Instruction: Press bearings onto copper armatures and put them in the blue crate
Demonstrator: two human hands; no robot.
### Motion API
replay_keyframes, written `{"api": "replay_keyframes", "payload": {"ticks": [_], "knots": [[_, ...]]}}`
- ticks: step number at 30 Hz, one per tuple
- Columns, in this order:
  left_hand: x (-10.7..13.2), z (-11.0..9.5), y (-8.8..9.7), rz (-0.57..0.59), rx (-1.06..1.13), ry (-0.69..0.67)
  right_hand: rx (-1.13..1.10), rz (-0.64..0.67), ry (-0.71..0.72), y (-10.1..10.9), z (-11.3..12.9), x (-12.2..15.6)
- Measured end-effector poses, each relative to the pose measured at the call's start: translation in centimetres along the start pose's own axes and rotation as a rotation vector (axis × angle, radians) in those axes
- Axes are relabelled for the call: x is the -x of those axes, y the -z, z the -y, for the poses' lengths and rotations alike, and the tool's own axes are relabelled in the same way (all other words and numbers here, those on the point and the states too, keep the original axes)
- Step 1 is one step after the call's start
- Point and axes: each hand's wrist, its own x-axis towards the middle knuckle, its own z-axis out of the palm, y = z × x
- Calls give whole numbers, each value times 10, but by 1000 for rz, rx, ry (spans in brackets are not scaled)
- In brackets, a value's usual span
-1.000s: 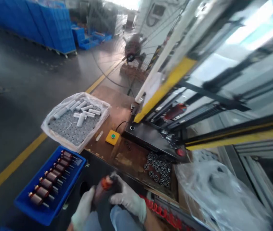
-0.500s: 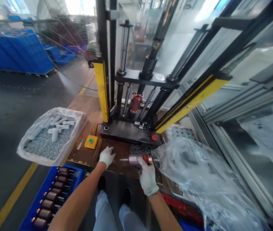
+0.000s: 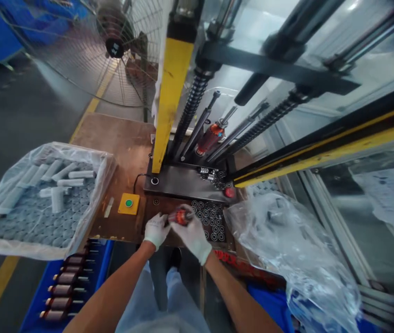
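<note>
My gloved left hand (image 3: pixel 156 230) and right hand (image 3: pixel 191 235) meet above the wooden bench top (image 3: pixel 113 138). Both grip a motor armature (image 3: pixel 180 217) with red and copper windings, and the left fingers pinch its shaft end. Small ring bearings (image 3: pixel 210 221) lie in rows on the bench just right of my right hand. A second armature (image 3: pixel 210 139) stands upright between the guide rods of a press, above its black base plate (image 3: pixel 183 182). A yellow box with a green button (image 3: pixel 128 204) sits left of my left hand.
A plastic-lined bag of grey and white cylinders (image 3: pixel 40 203) sits at the bench's left. Below it, a blue tray (image 3: pixel 65 286) holds several armatures in a row. Clear plastic sheeting (image 3: pixel 287 249) lies right, yellow light-curtain bars (image 3: pixel 171 78) flank the press, and a fan (image 3: pixel 115 46) stands behind.
My view has swung toward the press. My left hand, flat on the bench before, has joined my right hand on the armature, which has moved from the bearings' front edge to above the bench.
</note>
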Motion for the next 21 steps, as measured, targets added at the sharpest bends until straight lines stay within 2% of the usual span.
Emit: {"api": "replay_keyframes", "payload": {"ticks": [2, 4, 7, 11, 13, 15, 18, 19, 21], "knots": [[0, -1, 3, 27, 13, -2, 129, 29, 97, -14, 3, 6], [1, -2, 5, 46, 17, 1, 162, -19, 118, -23, 3, 12], [2, -4, 6, 47, 10, -1, 114, -88, 51, -24, 2, 16], [4, -6, 7, 60, 12, 17, 102, -44, -26, -21, 7, 16], [5, -8, 6, 72, 9, 31, 63, -79, -24, -21, 7, 17], [5, -9, 7, 67, -9, 51, -26, -158, -37, -15, 4, 19], [6, -8, 12, 53, 21, 99, -198, -339, -170, 6, -8, 21], [8, -8, 14, 50, 90, 109, -282, -408, -221, 15, -13, 21], [12, -10, 21, 43, 379, 138, -481, -494, -276, 30, -21, 22]]}}
